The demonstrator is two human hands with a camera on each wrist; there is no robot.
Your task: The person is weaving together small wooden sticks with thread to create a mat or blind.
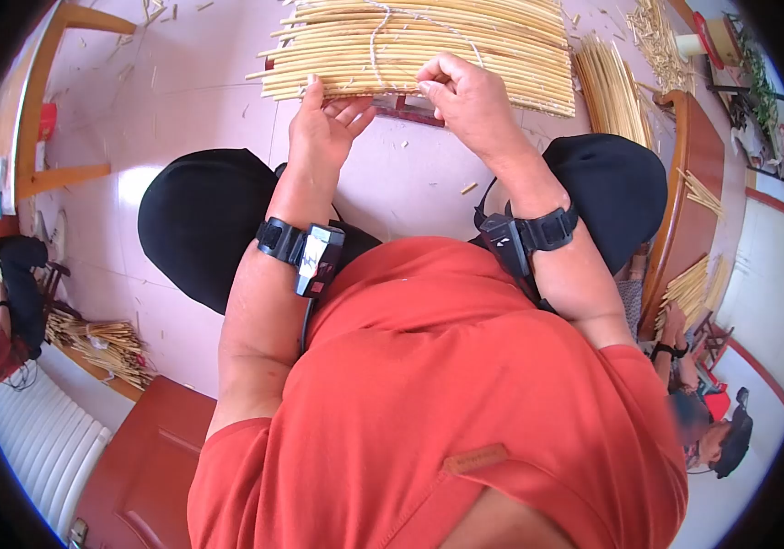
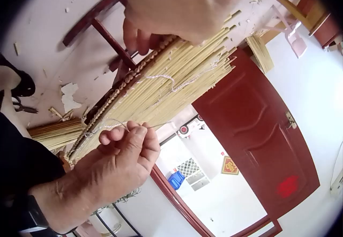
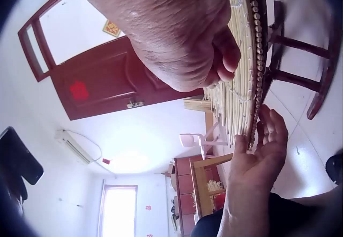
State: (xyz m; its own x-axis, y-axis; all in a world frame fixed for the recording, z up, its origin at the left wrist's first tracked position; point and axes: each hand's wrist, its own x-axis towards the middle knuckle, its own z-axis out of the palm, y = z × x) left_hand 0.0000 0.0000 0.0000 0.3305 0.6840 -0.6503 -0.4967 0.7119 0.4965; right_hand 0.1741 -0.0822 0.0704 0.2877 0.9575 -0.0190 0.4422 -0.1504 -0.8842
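Note:
A mat of straw-coloured stalks (image 1: 429, 55), laid side by side, rests on a dark red wooden stand (image 1: 408, 112). White cord (image 1: 374, 48) loops loosely over its top. With thumb and forefinger my right hand (image 1: 474, 101) pinches a thin string (image 2: 124, 124) above the near edge, its other fingers curled. To the left, my left hand (image 1: 323, 133) is palm up at that same edge. Its thumb is against the stalk edge, and the loosely bent fingers lie below, as the right wrist view shows.
Another bundle of stalks (image 1: 613, 96) lies right of the mat, beside a brown wooden bench (image 1: 685, 174). A wooden frame (image 1: 35, 110) stands at left. More stalks (image 1: 104, 348) are at lower left. Cut scraps litter the floor. Another person (image 1: 708, 430) sits at lower right.

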